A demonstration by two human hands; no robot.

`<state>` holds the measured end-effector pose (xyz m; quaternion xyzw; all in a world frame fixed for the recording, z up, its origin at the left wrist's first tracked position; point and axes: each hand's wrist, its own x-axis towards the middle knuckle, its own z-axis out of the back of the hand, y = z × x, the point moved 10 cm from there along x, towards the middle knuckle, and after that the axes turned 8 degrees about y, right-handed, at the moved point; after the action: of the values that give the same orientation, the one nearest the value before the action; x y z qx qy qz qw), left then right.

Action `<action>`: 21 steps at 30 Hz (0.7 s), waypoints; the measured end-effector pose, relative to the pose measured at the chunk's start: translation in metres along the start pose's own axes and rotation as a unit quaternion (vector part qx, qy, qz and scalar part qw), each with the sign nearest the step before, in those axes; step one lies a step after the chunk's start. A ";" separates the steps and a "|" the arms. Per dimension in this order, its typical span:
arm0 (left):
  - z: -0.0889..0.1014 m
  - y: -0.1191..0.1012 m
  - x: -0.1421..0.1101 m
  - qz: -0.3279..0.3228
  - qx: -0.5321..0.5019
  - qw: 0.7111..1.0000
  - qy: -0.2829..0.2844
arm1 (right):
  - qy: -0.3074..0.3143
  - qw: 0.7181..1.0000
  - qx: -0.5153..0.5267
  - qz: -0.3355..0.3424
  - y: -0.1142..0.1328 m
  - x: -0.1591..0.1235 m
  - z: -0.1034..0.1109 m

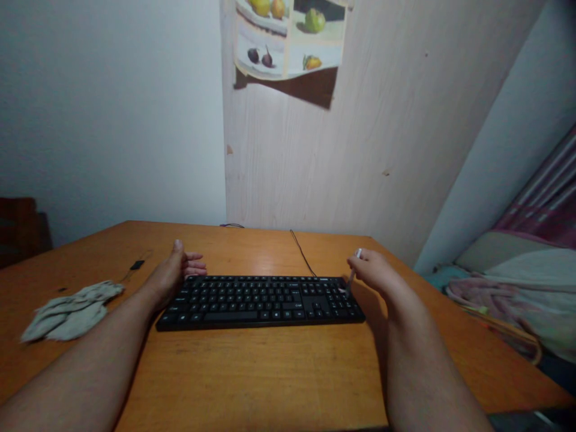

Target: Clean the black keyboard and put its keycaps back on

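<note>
A black keyboard (265,300) lies flat on the wooden table in front of me. My left hand (177,270) rests against its left end, thumb up and fingers stretched out along the far edge; the hand is open. Over the number pad at the other end, my right hand (371,267) is closed around a thin, pale tool that looks like a small brush (351,281). Its white upper end sticks out above the fingers. The lower end points down at the number keys; whether it touches them is hard to make out.
A crumpled beige cloth (72,312) lies left of my left forearm, with a small black object on a thin cord (137,264) beyond it. The keyboard's cable (302,252) runs to the table's (252,372) back edge. Bedding (517,282) is at the right.
</note>
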<state>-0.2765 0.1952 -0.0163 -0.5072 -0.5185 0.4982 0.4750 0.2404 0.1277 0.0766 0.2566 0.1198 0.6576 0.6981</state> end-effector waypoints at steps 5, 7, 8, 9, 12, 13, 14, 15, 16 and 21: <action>0.000 0.001 0.001 0.000 0.009 1.000 0.008 | 0.052 0.999 0.000 0.000 -0.001 -0.002 -0.010; 0.000 -0.001 0.000 0.000 0.013 1.000 0.006 | 0.046 0.999 -0.001 -0.004 -0.003 -0.001 -0.010; -0.001 -0.002 -0.001 0.000 0.013 1.000 0.004 | 0.035 0.999 -0.003 -0.008 -0.004 0.000 -0.009; -0.001 -0.003 -0.002 0.000 0.013 1.000 0.002 | 0.019 1.000 -0.005 -0.014 -0.006 0.001 -0.006; -0.003 -0.005 -0.005 0.002 0.013 1.000 -0.003 | -0.036 0.999 -0.010 -0.035 -0.012 0.003 0.006; -0.003 -0.006 -0.006 0.003 0.012 1.000 -0.004 | -0.053 0.998 -0.011 -0.040 -0.014 0.003 0.010; -0.004 -0.006 -0.006 0.005 0.012 1.000 -0.005 | -0.067 0.997 -0.012 -0.043 -0.015 0.003 0.014; -0.004 -0.006 -0.007 0.007 0.011 1.000 -0.005 | -0.078 0.996 -0.014 -0.045 -0.016 0.002 0.017; -0.004 -0.006 -0.007 0.009 0.011 1.000 -0.005 | -0.086 0.995 -0.016 -0.046 -0.016 0.002 0.019; -0.005 -0.006 -0.008 0.015 0.012 1.000 -0.003 | -0.065 0.996 -0.036 -0.041 -0.015 0.002 0.017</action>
<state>-0.2715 0.1877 -0.0100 -0.5076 -0.5065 0.5133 0.4715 0.2621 0.1260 0.0832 0.2682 0.0614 0.6143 0.7396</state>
